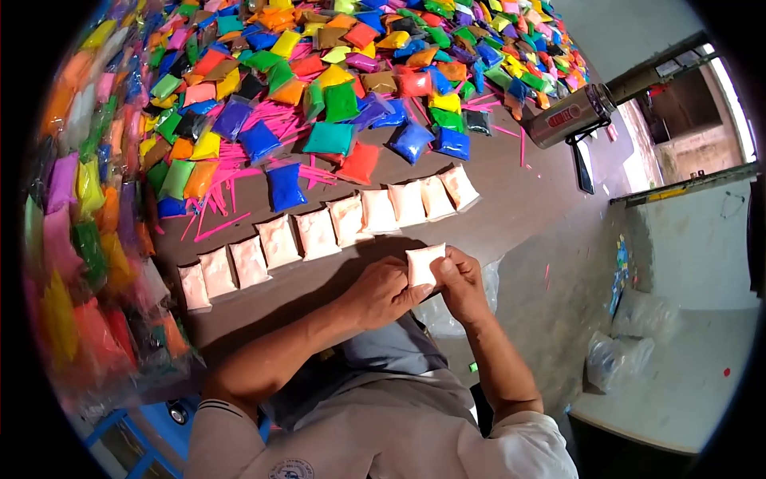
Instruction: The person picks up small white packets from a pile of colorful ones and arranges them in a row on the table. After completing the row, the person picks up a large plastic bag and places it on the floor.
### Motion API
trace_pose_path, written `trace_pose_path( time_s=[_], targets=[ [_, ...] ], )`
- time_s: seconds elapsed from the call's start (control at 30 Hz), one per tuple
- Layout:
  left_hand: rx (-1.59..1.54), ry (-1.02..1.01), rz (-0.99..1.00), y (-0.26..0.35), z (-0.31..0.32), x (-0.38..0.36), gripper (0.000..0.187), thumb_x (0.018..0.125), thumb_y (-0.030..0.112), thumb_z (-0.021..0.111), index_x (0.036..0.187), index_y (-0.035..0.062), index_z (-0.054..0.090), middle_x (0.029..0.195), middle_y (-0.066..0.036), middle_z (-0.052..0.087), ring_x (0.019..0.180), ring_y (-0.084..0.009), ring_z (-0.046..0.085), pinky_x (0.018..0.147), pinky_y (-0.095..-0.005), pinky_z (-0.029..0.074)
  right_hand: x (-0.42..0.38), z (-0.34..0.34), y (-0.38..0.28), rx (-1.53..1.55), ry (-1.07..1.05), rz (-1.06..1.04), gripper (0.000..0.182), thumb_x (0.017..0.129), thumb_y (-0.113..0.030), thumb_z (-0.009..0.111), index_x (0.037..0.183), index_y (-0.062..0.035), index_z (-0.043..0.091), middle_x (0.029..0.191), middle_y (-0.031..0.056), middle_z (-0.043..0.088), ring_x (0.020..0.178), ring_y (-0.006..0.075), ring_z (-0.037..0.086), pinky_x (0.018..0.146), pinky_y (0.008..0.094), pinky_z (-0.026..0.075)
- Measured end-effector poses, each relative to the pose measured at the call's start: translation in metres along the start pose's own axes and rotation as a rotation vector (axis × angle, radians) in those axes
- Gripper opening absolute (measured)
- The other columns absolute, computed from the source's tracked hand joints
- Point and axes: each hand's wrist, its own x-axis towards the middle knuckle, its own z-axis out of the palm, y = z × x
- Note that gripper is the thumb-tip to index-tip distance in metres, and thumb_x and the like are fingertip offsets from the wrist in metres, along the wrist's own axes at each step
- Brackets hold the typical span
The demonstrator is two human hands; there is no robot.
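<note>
A small pale peach packet (424, 264) is held between my two hands near the table's front edge. My left hand (388, 286) grips its left side, with the thumb at the lower corner. On the right side, my right hand (461, 279) pinches it between thumb and fingers. Beyond my hands, several similar peach packets lie side by side in a slanting row, from a packet at the left end (194, 287) to one at the right end (459, 188).
Many coloured packets (341, 101) and pink sticks (227, 172) cover the back of the brown table (511, 191). Bagged packets (88, 239) hang or stack at the left. A metal flask (568, 117) lies at the right. Plastic bags (618, 359) are beyond.
</note>
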Motion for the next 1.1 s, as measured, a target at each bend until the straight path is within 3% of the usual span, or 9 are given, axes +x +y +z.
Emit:
trace_pose_path(
  time_s=[0.27,0.37,0.47,0.6,0.73,0.8,0.9,1.0,1.1],
  targets=[
    [0.015,0.001,-0.002,0.000,0.003,-0.001,0.029,0.096,0.029,0.053,0.090,0.0018,0.062,0.080,-0.017,0.064,0.083,-0.0378,0.062,0.079,-0.0467,0.048,0.002,0.005,0.008,-0.060,0.073,-0.120,0.020,0.095,-0.017,0.063,0.101,0.0014,0.067,0.091,-0.0002,0.064,0.079,0.0059,0.057,0.072,0.0221,0.047],
    [0.021,0.009,0.009,-0.003,0.004,-0.002,0.028,0.095,0.028,0.055,0.087,0.0018,0.061,0.078,-0.017,0.063,0.082,-0.0381,0.062,0.080,-0.0470,0.048,0.003,0.009,0.008,0.059,0.089,-0.034,0.017,0.094,-0.014,0.065,0.100,0.0019,0.067,0.090,-0.0005,0.064,0.079,0.0059,0.057,0.072,0.0218,0.046],
    [0.083,-0.029,0.031,-0.008,0.006,-0.006,0.027,0.093,0.027,0.057,0.083,0.0018,0.059,0.076,-0.016,0.062,0.082,-0.0381,0.062,0.083,-0.0469,0.047,-0.003,0.017,-0.009,-0.092,-0.014,0.051,0.019,0.093,-0.016,0.068,0.099,0.0017,0.067,0.089,-0.0006,0.064,0.080,0.0064,0.057,0.072,0.0213,0.045],
    [0.122,-0.086,-0.010,-0.001,0.003,-0.004,0.028,0.091,0.028,0.058,0.079,0.0028,0.058,0.074,-0.015,0.062,0.084,-0.0370,0.062,0.088,-0.0459,0.046,-0.008,0.007,-0.009,-0.307,-0.033,-0.038,0.020,0.092,-0.018,0.069,0.101,-0.0001,0.067,0.092,-0.0004,0.060,0.086,0.0074,0.054,0.073,0.0227,0.043],
    [0.145,-0.050,0.017,-0.005,0.007,-0.006,0.031,0.093,0.029,0.057,0.076,0.0034,0.059,0.071,-0.015,0.061,0.079,-0.0365,0.060,0.084,-0.0441,0.046,-0.016,0.007,-0.023,-0.244,-0.071,0.040,0.019,0.093,-0.016,0.067,0.104,0.0004,0.065,0.090,0.0012,0.057,0.087,0.0076,0.052,0.075,0.0231,0.043],
    [0.208,-0.052,0.042,-0.005,0.009,-0.006,0.032,0.094,0.028,0.056,0.074,0.0033,0.058,0.069,-0.014,0.060,0.076,-0.0364,0.059,0.082,-0.0437,0.046,-0.014,-0.013,-0.021,-0.366,-0.012,-0.061,0.017,0.095,-0.014,0.063,0.105,0.0003,0.066,0.092,-0.0010,0.062,0.084,0.0076,0.055,0.073,0.0247,0.046],
    [0.148,-0.034,0.038,-0.008,0.007,-0.007,0.036,0.095,0.027,0.056,0.068,0.0030,0.056,0.066,-0.014,0.058,0.073,-0.0361,0.057,0.079,-0.0434,0.046,0.012,-0.068,-0.045,-0.351,0.368,-0.174,0.029,0.093,-0.017,0.068,0.114,0.0010,0.065,0.102,0.0023,0.067,0.089,0.0102,0.060,0.081,0.0262,0.049],
    [0.149,0.004,0.068,-0.002,0.006,-0.004,0.035,0.094,0.023,0.056,0.066,0.0026,0.054,0.064,-0.014,0.056,0.071,-0.0358,0.057,0.079,-0.0429,0.046,0.055,-0.103,-0.073,-0.491,0.354,-0.270,0.039,0.090,-0.015,0.070,0.122,0.0035,0.057,0.102,0.0057,0.065,0.092,0.0111,0.059,0.082,0.0250,0.047],
    [0.146,-0.001,0.068,-0.001,0.006,-0.004,0.033,0.093,0.020,0.056,0.066,0.0018,0.055,0.062,-0.015,0.055,0.070,-0.0356,0.057,0.081,-0.0418,0.047,0.091,-0.121,-0.079,-0.615,0.281,-0.271,0.031,0.089,-0.014,0.071,0.113,0.0029,0.059,0.090,0.0023,0.063,0.080,0.0077,0.055,0.069,0.0233,0.044]
  ],
)
